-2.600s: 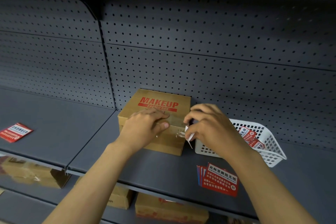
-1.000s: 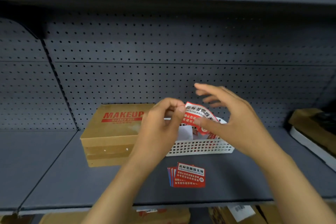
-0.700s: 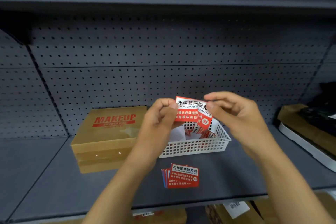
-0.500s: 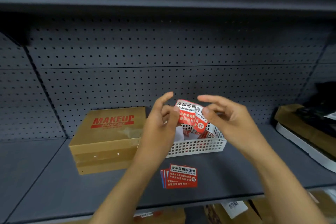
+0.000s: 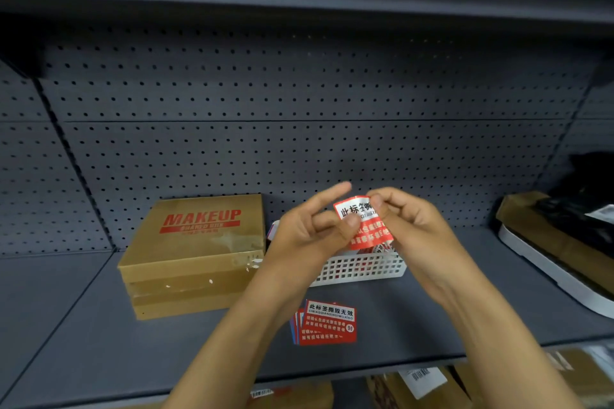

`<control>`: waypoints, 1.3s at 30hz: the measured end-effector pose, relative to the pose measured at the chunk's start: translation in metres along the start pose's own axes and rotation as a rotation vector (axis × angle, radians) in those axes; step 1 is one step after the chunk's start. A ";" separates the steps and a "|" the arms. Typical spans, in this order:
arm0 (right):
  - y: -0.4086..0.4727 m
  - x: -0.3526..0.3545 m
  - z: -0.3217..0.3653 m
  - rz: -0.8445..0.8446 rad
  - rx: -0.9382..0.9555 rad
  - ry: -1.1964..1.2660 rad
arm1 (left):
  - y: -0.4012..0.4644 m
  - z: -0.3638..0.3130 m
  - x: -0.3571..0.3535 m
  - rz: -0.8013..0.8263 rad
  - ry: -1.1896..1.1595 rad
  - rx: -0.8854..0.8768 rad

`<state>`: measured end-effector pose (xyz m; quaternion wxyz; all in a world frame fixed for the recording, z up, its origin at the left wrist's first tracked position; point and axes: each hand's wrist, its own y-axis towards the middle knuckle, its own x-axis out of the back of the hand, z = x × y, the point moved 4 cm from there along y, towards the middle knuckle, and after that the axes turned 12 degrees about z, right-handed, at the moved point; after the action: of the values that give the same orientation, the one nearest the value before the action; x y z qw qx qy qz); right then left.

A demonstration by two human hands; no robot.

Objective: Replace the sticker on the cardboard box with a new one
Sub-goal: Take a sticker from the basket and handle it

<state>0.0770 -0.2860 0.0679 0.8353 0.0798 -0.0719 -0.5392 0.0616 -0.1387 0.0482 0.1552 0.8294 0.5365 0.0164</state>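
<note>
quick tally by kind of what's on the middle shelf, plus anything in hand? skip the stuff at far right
Brown cardboard box with red MAKEUP print: 1
White plastic mesh basket: 1
Stack of red and white stickers lying on the shelf: 1
Red and white sticker held in both hands: 1
Total: 4

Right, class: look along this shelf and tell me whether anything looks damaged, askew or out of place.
The cardboard box looks scuffed: white torn scraps and a pale patch mark its near top edge and front, like sticker residue. The sticker pinched between the left hand and right hand is curled, not flat. Nothing has spilled.
</note>
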 end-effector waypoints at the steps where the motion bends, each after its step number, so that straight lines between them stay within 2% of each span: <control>1: 0.002 -0.001 -0.003 -0.027 0.013 -0.007 | 0.001 0.001 0.001 -0.007 -0.003 -0.001; 7: -0.001 -0.010 -0.012 -0.175 0.035 -0.156 | -0.001 0.008 0.007 -0.065 0.069 -0.024; 11: -0.002 -0.002 -0.016 -0.328 0.099 -0.146 | -0.005 0.007 0.008 -0.138 0.067 -0.029; 14: -0.007 0.002 -0.011 -0.455 0.231 -0.420 | -0.005 0.009 0.007 -0.167 0.060 -0.044; 19: -0.009 -0.013 -0.009 -0.271 0.213 -0.528 | -0.005 0.007 0.002 -0.166 0.133 -0.063; 21: -0.008 -0.013 -0.011 -0.249 0.225 -0.613 | -0.005 0.006 0.004 -0.183 0.206 -0.018; 23: -0.008 -0.009 -0.015 -0.281 0.205 -0.646 | -0.005 0.006 0.012 -0.226 0.351 0.050; 26: -0.007 -0.004 -0.022 -0.326 0.166 -0.736 | -0.002 0.000 0.015 -0.241 0.762 0.065; 29: -0.007 -0.001 -0.022 -0.371 0.172 -0.812 | -0.002 -0.013 0.005 -0.322 1.293 -0.084; 31: -0.006 0.009 -0.019 -0.404 0.174 -0.820 | 0.001 -0.018 0.008 -0.345 1.478 -0.169; 36: 0.009 0.016 -0.020 -0.246 0.135 -0.910 | 0.019 -0.011 0.018 -0.061 1.006 -0.030; 39: 0.021 0.015 -0.021 -0.172 0.071 -0.883 | 0.033 -0.010 0.020 -0.130 0.846 -0.048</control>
<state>0.1063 -0.2898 0.0527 0.6735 -0.1235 -0.4329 -0.5862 0.0980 -0.1306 0.0640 -0.0584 0.7102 0.6035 0.3576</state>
